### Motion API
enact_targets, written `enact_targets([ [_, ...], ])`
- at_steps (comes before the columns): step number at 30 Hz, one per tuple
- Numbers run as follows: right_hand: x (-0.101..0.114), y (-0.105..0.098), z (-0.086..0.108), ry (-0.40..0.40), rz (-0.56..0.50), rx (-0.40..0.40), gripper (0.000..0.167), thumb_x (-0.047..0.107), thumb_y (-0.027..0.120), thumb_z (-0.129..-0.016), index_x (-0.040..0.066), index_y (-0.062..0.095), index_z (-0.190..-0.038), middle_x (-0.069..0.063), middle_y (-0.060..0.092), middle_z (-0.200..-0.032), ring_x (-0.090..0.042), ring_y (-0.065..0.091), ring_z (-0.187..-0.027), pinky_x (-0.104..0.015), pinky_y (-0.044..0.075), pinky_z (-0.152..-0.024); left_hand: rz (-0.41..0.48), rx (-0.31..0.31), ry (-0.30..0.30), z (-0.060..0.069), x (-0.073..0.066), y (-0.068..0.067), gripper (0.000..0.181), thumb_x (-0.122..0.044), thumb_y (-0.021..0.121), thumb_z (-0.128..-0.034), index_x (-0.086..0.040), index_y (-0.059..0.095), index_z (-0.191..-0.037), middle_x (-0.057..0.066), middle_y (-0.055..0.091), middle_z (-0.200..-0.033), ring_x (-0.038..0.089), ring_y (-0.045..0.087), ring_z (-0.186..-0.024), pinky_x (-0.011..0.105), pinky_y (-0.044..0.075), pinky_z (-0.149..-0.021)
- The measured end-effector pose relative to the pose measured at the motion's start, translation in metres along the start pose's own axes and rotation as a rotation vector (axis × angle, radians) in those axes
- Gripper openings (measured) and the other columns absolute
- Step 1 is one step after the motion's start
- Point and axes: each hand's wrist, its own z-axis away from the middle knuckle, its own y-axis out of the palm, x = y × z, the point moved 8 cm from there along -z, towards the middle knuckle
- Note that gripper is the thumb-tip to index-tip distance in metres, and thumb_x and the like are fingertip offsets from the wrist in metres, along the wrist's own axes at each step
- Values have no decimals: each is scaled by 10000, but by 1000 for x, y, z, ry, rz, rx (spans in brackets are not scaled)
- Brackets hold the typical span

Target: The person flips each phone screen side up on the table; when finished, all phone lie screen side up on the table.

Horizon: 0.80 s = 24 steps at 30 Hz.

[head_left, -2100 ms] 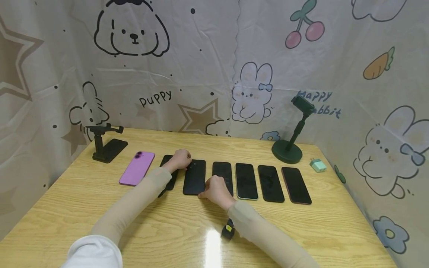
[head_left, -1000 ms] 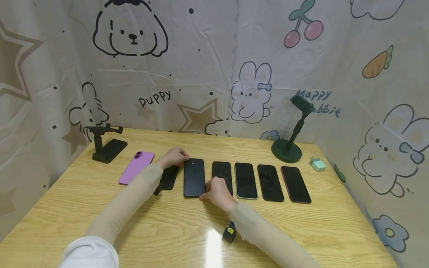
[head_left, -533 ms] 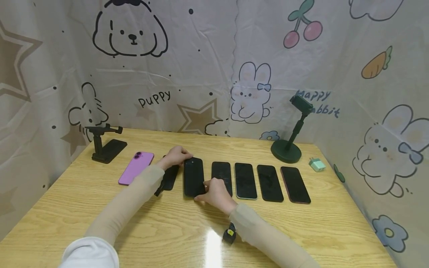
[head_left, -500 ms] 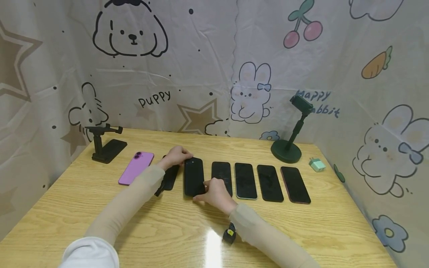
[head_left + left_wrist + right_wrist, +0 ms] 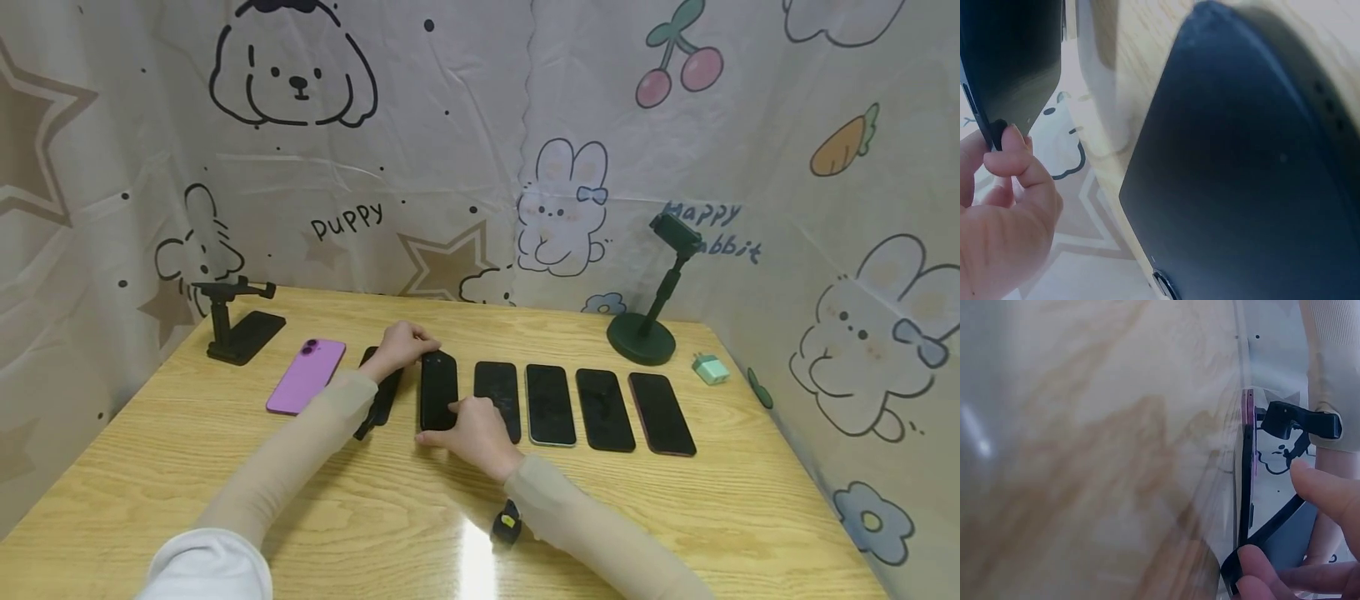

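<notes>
A black phone [image 5: 438, 392] stands tilted up on one long edge in the middle of the row. My left hand [image 5: 399, 344] pinches its far end near the camera; the left wrist view shows that hand [image 5: 1013, 194] with finger and thumb on the phone's corner [image 5: 1013, 56]. At its near end, my right hand [image 5: 476, 429] grips the lower corner between thumb and fingers, as the hand [image 5: 1329, 537] in the right wrist view also shows. Under my left wrist lies another black phone [image 5: 388, 396], partly covered by the arm.
Left: a purple phone [image 5: 307, 375] and a black stand [image 5: 238, 333]. Right: several dark phones, the nearest [image 5: 497, 392] beside my right hand, the farthest [image 5: 662, 414] at the row's end. Behind are a green round-based stand [image 5: 642, 340] and a mint charger [image 5: 711, 368].
The held phone has gone from lying flat to tilted on its edge, looking narrower. My left hand has shifted slightly right at its far end; my right thumb has moved left along the near end.
</notes>
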Motion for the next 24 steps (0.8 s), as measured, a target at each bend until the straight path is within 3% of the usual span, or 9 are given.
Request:
enact_targets([
  [1,0,0,0,-4,-6,3,746,523,781,-732,-66,651,-1172,-262,686,-1034,-114,627,-511,-242,515,-561,18,14,-4,-1,2,1,259,-255,645,-904,-15,740,-931,1,612,-652,99,509,-550,217,408,-526],
  [4,0,2,2,-12,-30,16,715,505,743,-785,-63,630,-1205,-195,709,-750,-46,417,-371,-198,426,-494,137,98,-19,-4,8,9,336,-271,580,-957,38,706,-988,-32,563,-645,99,511,-606,222,441,-580],
  [7,-2,3,3,-22,-74,33,685,468,705,-839,-73,595,-1244,-33,533,-438,-48,210,-327,-203,313,-398,361,244,-64,-4,13,19,389,-217,475,-1010,115,615,-1156,-38,555,-736,80,519,-681,220,490,-669],
  [10,-3,2,5,-39,-99,31,657,451,678,-868,-65,584,-1263,71,396,-397,-36,190,-330,-196,249,-371,503,360,-83,-1,13,27,409,-136,392,-1032,162,479,-1299,-23,576,-884,57,535,-754,227,508,-763],
  [15,-2,0,9,-67,-104,24,605,421,654,-896,-43,580,-1278,61,418,-390,-41,230,-321,-188,230,-350,489,413,-56,2,10,30,408,-105,364,-1042,150,418,-1356,120,596,-1122,78,574,-867,325,500,-927],
  [18,1,-1,10,-82,-96,17,566,377,634,-921,-54,569,-1284,18,491,-415,-43,256,-307,-186,245,-337,483,423,-61,3,10,31,422,-141,367,-1050,122,411,-1377,231,525,-1303,172,600,-1019,405,459,-1013],
  [21,2,-2,12,-89,-89,7,542,345,615,-938,-63,557,-1291,-70,655,-583,-40,283,-305,-189,269,-335,465,433,-71,4,11,32,446,-181,360,-1055,100,390,-1400,274,444,-1399,273,569,-1152,432,438,-1036],
  [24,2,-2,13,-85,-96,2,535,332,604,-947,-65,545,-1300,-164,726,-805,-44,273,-302,-189,272,-327,435,445,-107,5,14,35,500,-251,361,-1056,80,344,-1430,290,434,-1401,300,564,-1163,406,471,-997],
])
